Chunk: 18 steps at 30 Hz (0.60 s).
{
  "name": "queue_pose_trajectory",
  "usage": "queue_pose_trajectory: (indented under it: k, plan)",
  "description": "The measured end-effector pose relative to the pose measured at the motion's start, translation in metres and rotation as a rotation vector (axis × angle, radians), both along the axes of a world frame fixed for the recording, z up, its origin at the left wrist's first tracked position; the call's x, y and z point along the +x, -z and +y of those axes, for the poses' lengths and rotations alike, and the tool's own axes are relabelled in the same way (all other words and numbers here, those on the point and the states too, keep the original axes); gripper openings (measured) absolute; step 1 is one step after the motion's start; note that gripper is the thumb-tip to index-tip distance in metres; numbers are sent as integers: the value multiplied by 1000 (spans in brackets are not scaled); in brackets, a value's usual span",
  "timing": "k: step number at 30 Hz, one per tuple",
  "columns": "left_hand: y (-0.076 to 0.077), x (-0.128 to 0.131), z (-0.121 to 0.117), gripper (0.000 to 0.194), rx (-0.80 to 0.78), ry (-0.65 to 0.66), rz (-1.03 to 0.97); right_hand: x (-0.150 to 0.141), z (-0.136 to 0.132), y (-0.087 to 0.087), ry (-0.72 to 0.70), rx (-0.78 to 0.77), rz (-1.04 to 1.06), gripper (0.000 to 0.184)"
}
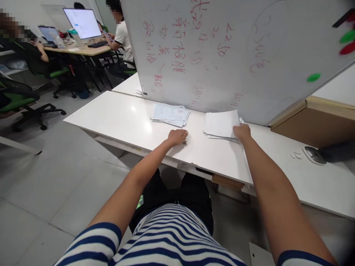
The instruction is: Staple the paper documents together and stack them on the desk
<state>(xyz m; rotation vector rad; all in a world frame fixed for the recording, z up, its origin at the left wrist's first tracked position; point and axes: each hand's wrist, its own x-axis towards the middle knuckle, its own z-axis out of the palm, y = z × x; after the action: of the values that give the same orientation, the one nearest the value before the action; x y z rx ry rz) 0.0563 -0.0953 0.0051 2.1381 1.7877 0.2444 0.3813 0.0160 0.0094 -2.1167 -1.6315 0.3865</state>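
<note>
My right hand (243, 133) grips the right edge of a loose stack of white paper sheets (222, 123), thumb on top. The sheets lie on the white desk (124, 125) in front of the whiteboard, their edges uneven. My left hand (177, 137) rests on the desk with its fingers curled. A small dark bit shows beneath its fingertips, too small to name. Just beyond that hand is a second pile, of printed slips (169, 113), with a faint reddish stamp on the top one.
A whiteboard (205, 55) with red writing stands along the desk's back. To the right are a cardboard box (313, 118) and a round dark object (315, 154). At far left, people sit by a desk with a monitor (83, 24); a green-seated chair (16, 99) stands nearer.
</note>
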Motion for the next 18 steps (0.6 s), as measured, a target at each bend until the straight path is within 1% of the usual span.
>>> queue_pose_trajectory:
  k: [3,9,13,18]
  plan:
    - [0,0,-2,47,15,-3,-14,-11,-5,8,41,-55,-101,26]
    - [3,1,-2,45,28,-6,-36,-30,-11,18,60,-86,-216,37]
    - [5,0,-1,45,28,-6,-46,-29,-6,15,122,-112,-199,40]
    - [4,1,-2,45,25,-12,-51,-18,-2,7,194,-124,-150,42]
